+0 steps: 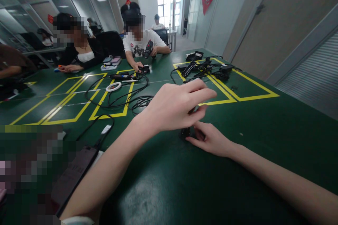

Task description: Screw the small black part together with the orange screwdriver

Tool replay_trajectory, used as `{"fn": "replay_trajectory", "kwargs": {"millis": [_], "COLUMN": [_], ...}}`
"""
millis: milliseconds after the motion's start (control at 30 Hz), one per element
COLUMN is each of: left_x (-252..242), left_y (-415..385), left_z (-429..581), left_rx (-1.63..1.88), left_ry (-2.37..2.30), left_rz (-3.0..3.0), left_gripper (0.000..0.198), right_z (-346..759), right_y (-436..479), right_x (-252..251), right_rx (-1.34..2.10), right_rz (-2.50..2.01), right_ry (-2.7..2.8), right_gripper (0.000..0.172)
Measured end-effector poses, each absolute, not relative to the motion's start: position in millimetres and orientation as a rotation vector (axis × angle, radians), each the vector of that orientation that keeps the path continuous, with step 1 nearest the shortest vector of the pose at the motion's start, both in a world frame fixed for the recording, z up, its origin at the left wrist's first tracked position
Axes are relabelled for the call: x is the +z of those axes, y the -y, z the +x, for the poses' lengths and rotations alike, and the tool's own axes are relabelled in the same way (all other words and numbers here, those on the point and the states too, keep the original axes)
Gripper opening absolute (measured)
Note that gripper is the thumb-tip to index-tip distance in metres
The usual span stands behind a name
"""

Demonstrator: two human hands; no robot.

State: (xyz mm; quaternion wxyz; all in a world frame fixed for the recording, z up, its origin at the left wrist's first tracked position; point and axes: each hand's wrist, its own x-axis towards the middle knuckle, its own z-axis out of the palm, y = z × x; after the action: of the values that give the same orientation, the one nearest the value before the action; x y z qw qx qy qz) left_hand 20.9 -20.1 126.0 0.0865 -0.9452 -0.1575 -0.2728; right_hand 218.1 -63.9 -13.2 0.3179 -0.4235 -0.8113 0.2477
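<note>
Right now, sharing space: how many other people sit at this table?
3: one in black far left, one in a white T-shirt opposite, one cut off at the left edge; others may be hidden.

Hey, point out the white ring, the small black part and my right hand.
white ring (113,90), head view, near side of its band.
black part (185,133), head view, its top face.
right hand (212,140), head view, back of the hand.

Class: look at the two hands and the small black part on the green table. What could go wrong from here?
1. The black part is small and touched only by fingertips of the right hand; it might slip away across the table.
2. Loose cables lie just behind the left hand; it could snag them.
</note>
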Motion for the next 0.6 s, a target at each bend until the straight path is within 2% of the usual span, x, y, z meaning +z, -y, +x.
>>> {"fn": "replay_trajectory", "kwargs": {"millis": [300,500,600], "left_x": [123.9,126.0,125.7], "left_y": [17.8,19.4,18.3], "left_z": [21.5,20.7,20.5], "left_rx": [-0.821,-0.786,-0.778], "left_ry": [0.490,0.479,0.468], "left_rz": [-2.850,-2.891,-2.900], "left_gripper": [0.031,0.029,0.031], "right_z": [216.0,215.9,216.5], "right_y": [61.7,60.4,60.3], "right_x": [-10.2,-11.7,-13.0], "right_rx": [0.736,0.714,0.727], "right_rz": [-1.184,-1.157,-1.154], "right_ry": [2.099,2.089,2.099], "right_gripper": [0.026,0.021,0.024]}}
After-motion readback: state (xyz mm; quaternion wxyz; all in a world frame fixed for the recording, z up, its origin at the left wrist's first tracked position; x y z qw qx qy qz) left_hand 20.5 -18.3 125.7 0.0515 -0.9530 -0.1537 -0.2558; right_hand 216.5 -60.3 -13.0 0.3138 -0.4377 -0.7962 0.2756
